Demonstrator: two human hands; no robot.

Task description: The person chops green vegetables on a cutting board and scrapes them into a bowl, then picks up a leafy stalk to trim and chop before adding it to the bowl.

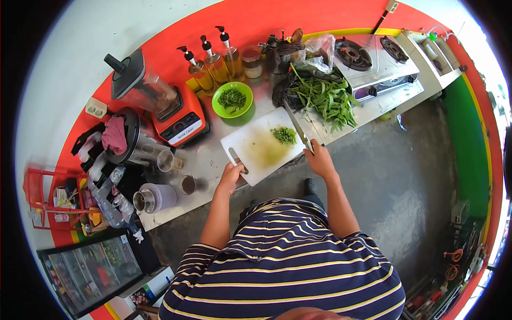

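Green bowl, far side of metal counter: holds chopped greens. Three pump bottles beyond it, yellowish liquid inside. Jar to their right, pale contents low down. Dark bag at the far right holds long leafy greens, which spill over its near side toward the counter edge; clear plastic bag just beyond. Stove farther right. Orange blender left of the bowl, its jug see-through; contents too unclear to name. Near left: small cup with dark contents, and a pale purple container with a metal mouth, inside not readable.

White cutting board lies at a slant by the near counter edge. Small heap of cut greens on its right part; greenish stain left and near of the heap.

Left hand at the board's near left: fingers curled around the handle strip by the slot. Heap well apart from these fingers, to their right and far side.

Right hand: fingers closed around the handle of the knife. Blade runs far and left from the fingers, along the board's right edge, just right of the heap. Cannot tell whether blade touches board.
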